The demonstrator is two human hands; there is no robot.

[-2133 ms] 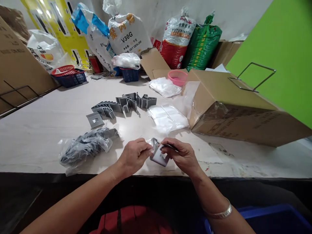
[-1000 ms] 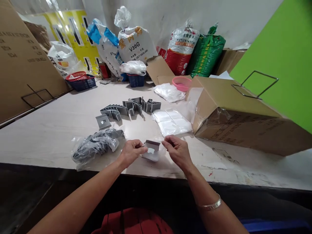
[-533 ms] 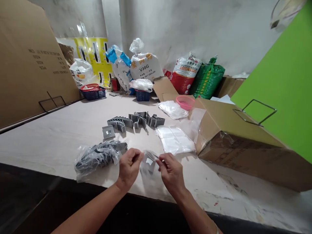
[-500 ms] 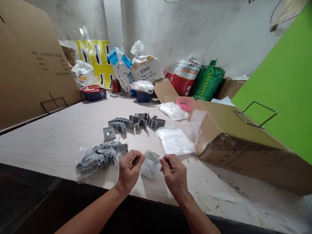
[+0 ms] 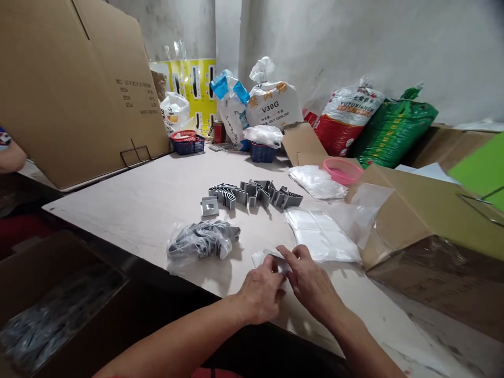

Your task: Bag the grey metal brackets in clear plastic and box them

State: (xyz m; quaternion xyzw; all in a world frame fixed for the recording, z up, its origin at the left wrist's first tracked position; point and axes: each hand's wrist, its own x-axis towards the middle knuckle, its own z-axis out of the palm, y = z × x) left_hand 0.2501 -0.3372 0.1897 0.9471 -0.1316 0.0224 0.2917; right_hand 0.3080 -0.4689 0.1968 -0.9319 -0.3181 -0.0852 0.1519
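Observation:
At the table's near edge, my left hand has its fingers closed on a small grey metal bracket in a clear plastic bag. My right hand is bent over the same bag, its fingers closed on the bag's right side. Much of the bracket is hidden behind the fingers. To the left lies a clear bag stuffed with grey brackets. Beyond it, one loose bracket lies near a row of nested grey metal brackets. A stack of flat clear bags sits just past my right hand.
An open carton stands at the right, beside a pink basket. A tall carton rises on the left. Below the table edge, a box holds bagged pieces. Another person's arm shows at far left. Full sacks line the wall.
My hands, earlier apart and pinching the bag's two sides with the bracket in view, have come together over it. The view has turned left, bringing the lower box and another person's arm into sight.

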